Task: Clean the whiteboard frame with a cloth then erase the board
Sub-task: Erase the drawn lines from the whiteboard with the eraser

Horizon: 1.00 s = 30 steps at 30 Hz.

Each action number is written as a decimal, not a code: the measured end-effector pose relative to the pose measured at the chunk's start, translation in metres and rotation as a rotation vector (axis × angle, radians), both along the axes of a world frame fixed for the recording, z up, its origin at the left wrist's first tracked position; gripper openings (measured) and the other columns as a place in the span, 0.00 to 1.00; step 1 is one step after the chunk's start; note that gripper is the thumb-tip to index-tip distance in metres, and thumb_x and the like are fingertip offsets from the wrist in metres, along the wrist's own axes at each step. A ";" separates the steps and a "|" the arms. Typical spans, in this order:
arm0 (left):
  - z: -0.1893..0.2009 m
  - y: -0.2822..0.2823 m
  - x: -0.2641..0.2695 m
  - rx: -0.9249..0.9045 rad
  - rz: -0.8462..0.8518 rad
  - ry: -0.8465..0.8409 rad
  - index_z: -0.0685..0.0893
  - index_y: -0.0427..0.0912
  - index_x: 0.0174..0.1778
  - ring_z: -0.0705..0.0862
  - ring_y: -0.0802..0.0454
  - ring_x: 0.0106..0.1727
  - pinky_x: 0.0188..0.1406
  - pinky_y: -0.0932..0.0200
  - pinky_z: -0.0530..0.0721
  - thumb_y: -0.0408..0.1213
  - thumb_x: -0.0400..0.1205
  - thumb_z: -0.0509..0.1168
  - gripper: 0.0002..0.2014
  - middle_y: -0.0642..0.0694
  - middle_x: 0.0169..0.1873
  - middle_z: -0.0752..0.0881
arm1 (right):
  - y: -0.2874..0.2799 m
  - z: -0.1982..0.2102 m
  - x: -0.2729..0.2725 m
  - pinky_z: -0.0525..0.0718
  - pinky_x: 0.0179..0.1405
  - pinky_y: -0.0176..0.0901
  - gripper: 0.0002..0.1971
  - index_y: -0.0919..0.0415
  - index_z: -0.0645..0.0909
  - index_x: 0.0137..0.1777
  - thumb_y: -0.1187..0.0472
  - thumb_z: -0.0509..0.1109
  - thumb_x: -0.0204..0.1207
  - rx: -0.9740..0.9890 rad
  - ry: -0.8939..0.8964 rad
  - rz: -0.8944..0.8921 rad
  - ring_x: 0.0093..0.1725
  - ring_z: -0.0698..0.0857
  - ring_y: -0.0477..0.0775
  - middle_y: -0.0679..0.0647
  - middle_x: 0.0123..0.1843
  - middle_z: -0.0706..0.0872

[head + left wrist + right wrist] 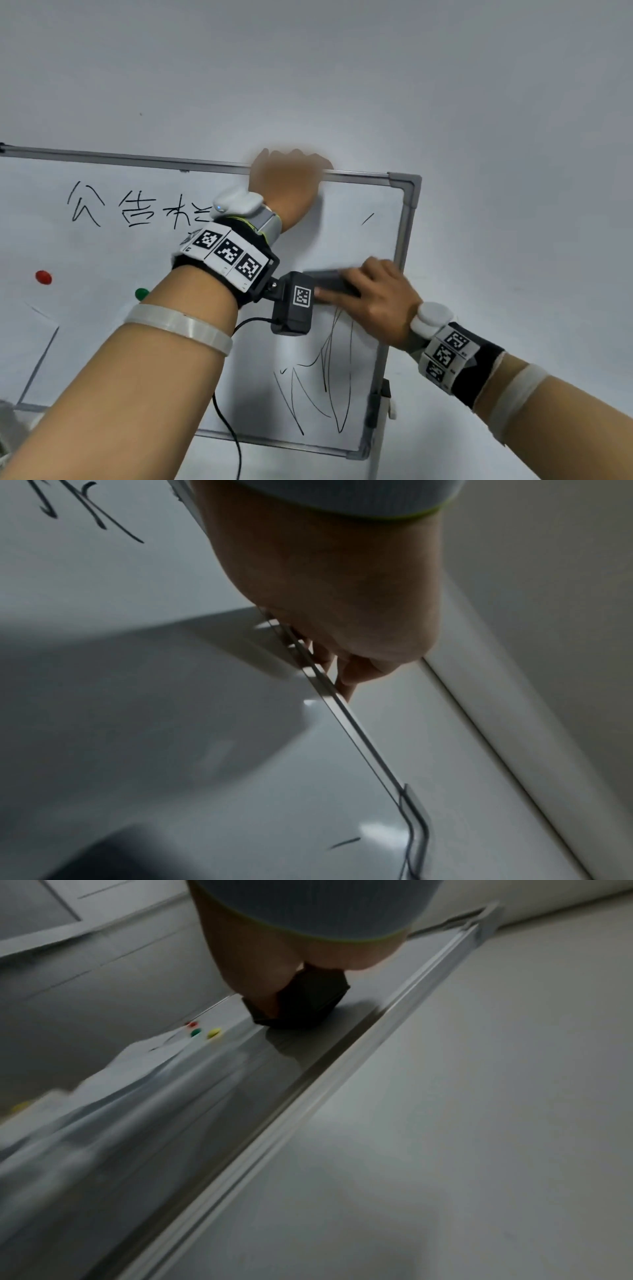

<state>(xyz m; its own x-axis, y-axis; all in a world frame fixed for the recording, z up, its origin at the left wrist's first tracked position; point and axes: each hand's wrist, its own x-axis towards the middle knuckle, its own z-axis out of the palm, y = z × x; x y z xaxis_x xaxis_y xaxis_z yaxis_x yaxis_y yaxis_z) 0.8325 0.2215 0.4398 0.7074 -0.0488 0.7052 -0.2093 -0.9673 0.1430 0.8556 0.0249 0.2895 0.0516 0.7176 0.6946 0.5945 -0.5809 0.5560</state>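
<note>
Head view: right hand (373, 301) clamped round dark eraser (329, 282) flat on whiteboard (171, 325), scribbles (318, 383) straight below it, left hand (287, 181) hooked over top frame (137, 160).

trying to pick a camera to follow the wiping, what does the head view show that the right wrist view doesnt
Only the head view: the left hand gripping the top frame, the handwriting and the scribbles below the eraser.

Only the right wrist view: a yellow magnet and the eraser's contact with the board, seen edge-on.

Both: the right hand holding the dark eraser against the board, the red magnet and green magnet.
</note>
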 end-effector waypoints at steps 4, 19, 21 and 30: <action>-0.003 0.002 0.000 -0.090 -0.037 -0.020 0.79 0.63 0.67 0.71 0.44 0.71 0.85 0.44 0.44 0.39 0.85 0.45 0.23 0.49 0.61 0.81 | -0.013 0.060 -0.002 0.73 0.39 0.54 0.21 0.40 0.80 0.72 0.54 0.70 0.79 0.499 -0.061 -0.049 0.41 0.76 0.62 0.60 0.51 0.86; -0.016 -0.008 0.006 -0.132 -0.039 -0.079 0.80 0.65 0.64 0.72 0.47 0.67 0.85 0.46 0.44 0.44 0.79 0.42 0.26 0.56 0.49 0.74 | -0.004 -0.022 0.006 0.74 0.41 0.54 0.24 0.41 0.77 0.75 0.62 0.68 0.80 0.068 -0.029 0.093 0.42 0.77 0.60 0.54 0.48 0.84; -0.020 -0.006 0.007 -0.152 -0.049 -0.093 0.79 0.64 0.66 0.72 0.47 0.69 0.85 0.45 0.42 0.43 0.80 0.43 0.25 0.54 0.52 0.77 | -0.009 -0.066 0.006 0.77 0.46 0.52 0.27 0.40 0.74 0.76 0.62 0.68 0.80 -0.196 -0.010 0.062 0.47 0.76 0.58 0.49 0.51 0.82; -0.029 -0.009 0.011 -0.193 -0.079 -0.236 0.81 0.60 0.67 0.70 0.50 0.74 0.84 0.45 0.41 0.41 0.82 0.47 0.24 0.54 0.61 0.81 | 0.004 -0.062 0.005 0.75 0.43 0.53 0.22 0.40 0.78 0.72 0.61 0.66 0.82 0.125 0.047 0.075 0.44 0.78 0.61 0.53 0.51 0.87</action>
<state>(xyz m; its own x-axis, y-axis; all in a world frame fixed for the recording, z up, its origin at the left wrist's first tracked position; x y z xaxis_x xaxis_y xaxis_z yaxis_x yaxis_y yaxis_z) 0.8438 0.2124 0.4103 0.5225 0.0538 0.8509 -0.3318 -0.9065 0.2611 0.8604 0.0286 0.2273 0.0354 0.6285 0.7770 0.6623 -0.5970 0.4527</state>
